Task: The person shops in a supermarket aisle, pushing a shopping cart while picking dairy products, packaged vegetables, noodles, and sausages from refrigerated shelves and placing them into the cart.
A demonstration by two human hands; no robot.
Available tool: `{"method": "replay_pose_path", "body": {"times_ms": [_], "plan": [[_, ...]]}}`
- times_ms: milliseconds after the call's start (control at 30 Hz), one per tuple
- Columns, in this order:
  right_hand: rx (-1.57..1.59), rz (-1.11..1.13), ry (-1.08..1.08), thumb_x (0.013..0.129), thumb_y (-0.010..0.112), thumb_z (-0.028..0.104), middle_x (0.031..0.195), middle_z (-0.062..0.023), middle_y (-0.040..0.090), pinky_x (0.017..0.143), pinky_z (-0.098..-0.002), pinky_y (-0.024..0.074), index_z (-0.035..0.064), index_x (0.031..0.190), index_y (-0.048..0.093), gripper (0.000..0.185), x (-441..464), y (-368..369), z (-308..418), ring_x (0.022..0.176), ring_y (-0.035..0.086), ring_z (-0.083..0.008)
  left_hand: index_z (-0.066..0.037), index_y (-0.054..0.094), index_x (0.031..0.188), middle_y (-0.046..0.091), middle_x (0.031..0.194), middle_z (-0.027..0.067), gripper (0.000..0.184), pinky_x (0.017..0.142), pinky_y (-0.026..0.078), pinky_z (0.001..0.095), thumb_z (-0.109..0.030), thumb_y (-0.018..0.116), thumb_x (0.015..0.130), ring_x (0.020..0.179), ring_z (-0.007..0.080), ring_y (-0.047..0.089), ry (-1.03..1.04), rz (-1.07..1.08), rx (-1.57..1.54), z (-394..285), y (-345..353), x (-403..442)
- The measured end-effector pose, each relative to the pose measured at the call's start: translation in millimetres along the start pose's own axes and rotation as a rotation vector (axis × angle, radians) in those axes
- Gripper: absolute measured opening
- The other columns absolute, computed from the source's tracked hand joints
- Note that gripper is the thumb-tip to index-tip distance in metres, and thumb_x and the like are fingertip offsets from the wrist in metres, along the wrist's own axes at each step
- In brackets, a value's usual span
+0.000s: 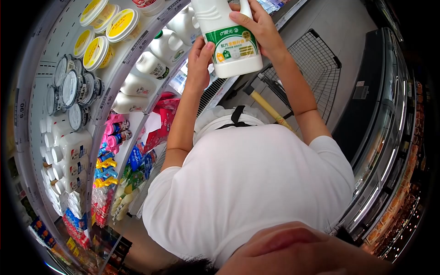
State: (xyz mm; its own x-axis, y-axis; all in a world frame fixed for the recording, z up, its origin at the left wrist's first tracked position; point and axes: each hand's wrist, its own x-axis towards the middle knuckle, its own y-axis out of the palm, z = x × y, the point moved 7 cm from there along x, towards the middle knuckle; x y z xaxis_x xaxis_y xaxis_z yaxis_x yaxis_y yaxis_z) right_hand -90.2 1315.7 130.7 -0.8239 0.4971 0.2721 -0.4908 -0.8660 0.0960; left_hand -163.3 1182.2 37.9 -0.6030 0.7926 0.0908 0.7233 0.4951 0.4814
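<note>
A white plastic jug (236,50) with a green and white label is held up at the top of the view, its upper end cut off by the frame. My right hand (263,30) grips it from the right near the handle, thumb lying across the front. On its left side my left hand (200,62) presses against the jug, thumb at the label's edge and the other fingers partly hidden. Beside my left hand, more white jugs (151,65) lie on a shelf.
Left, refrigerated shelves (103,98) hold yellow-lidded tubs (123,24), clear-lidded cups (70,87), white bottles (75,151) and colourful packs (160,119). A wire shopping cart (316,64) with a yellow handle (270,109) stands beyond my right forearm. Glass-fronted cases (380,137) line the right.
</note>
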Motion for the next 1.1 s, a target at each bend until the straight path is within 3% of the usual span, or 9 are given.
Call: {"method": "replay_pose_path", "body": {"times_ms": [167, 367, 533, 633, 967, 1033, 1100], "plan": [[0.198, -0.113, 0.027, 0.090, 0.067, 0.015, 0.127, -0.0120, 0.053, 0.088, -0.0259, 0.0497, -0.0016, 0.145, 0.031, 0.068, -24, -37, 4, 0.110, 0.056, -0.0171, 0.001, 0.052, 0.125, 0.063, 0.108, 0.0056, 0.044, 0.079, 0.050, 0.0240, -0.031, 0.057, 0.095, 0.094, 0.0091, 0.061, -0.070, 0.110, 0.007, 21, 34, 12], [0.067, -0.438, 0.000, 0.090, 0.068, 0.015, 0.128, -0.0139, 0.053, 0.088, -0.0262, 0.0504, -0.0017, 0.141, 0.036, 0.063, -92, -127, 31, 0.110, 0.056, -0.0184, 0.000, 0.052, 0.126, 0.062, 0.108, 0.0048, 0.045, 0.075, 0.046, 0.0203, -0.029, 0.061, 0.094, 0.090, 0.0083, 0.059, -0.212, 0.350, -0.048, 62, 128, 20], [0.061, -0.669, -0.008, 0.090, 0.068, 0.016, 0.124, -0.0124, 0.056, 0.088, -0.0259, 0.0505, -0.0006, 0.140, 0.038, 0.061, -169, -195, 61, 0.108, 0.057, -0.0175, -0.003, 0.051, 0.128, 0.061, 0.112, 0.0053, 0.047, 0.088, 0.045, 0.0271, -0.032, 0.062, 0.094, 0.103, 0.0114, 0.058, -0.348, 0.551, -0.023, 113, 211, 9], [-0.011, -0.797, -0.015, 0.091, 0.067, 0.016, 0.123, -0.0114, 0.056, 0.086, -0.0256, 0.0509, 0.0002, 0.141, 0.038, 0.060, -218, -227, 77, 0.108, 0.058, -0.0167, -0.002, 0.051, 0.129, 0.061, 0.112, 0.0051, 0.048, 0.086, 0.046, 0.0263, -0.033, 0.061, 0.093, 0.101, 0.0115, 0.058, -0.393, 0.651, -0.039, 137, 260, -9], [0.048, -0.942, -0.044, 0.093, 0.064, 0.016, 0.124, -0.0107, 0.055, 0.086, -0.0258, 0.0511, 0.0011, 0.142, 0.037, 0.059, -306, -286, 92, 0.109, 0.057, -0.0157, -0.004, 0.051, 0.128, 0.060, 0.117, 0.0047, 0.047, 0.091, 0.045, 0.0286, -0.035, 0.060, 0.094, 0.105, 0.0121, 0.057, -0.536, 0.758, 0.043, 203, 338, -49], [0.104, -0.968, -0.055, 0.090, 0.066, 0.015, 0.125, -0.0137, 0.055, 0.086, -0.0310, 0.0516, 0.0003, 0.139, 0.041, 0.057, -311, -294, 89, 0.107, 0.059, -0.0216, -0.004, 0.051, 0.129, 0.060, 0.118, 0.0060, 0.050, 0.094, 0.044, 0.0302, -0.036, 0.062, 0.093, 0.106, 0.0132, 0.056, -0.589, 0.805, 0.005, 210, 347, -52], [0.048, -0.998, -0.076, 0.086, 0.070, 0.019, 0.117, -0.0118, 0.060, 0.081, -0.0322, 0.0536, 0.0032, 0.131, 0.049, 0.052, -320, -311, 70, 0.101, 0.062, -0.0198, -0.003, 0.051, 0.128, 0.060, 0.118, 0.0069, 0.051, 0.096, 0.043, 0.0310, -0.037, 0.064, 0.092, 0.107, 0.0141, 0.056, -0.567, 0.813, 0.054, 222, 352, -51]]}}
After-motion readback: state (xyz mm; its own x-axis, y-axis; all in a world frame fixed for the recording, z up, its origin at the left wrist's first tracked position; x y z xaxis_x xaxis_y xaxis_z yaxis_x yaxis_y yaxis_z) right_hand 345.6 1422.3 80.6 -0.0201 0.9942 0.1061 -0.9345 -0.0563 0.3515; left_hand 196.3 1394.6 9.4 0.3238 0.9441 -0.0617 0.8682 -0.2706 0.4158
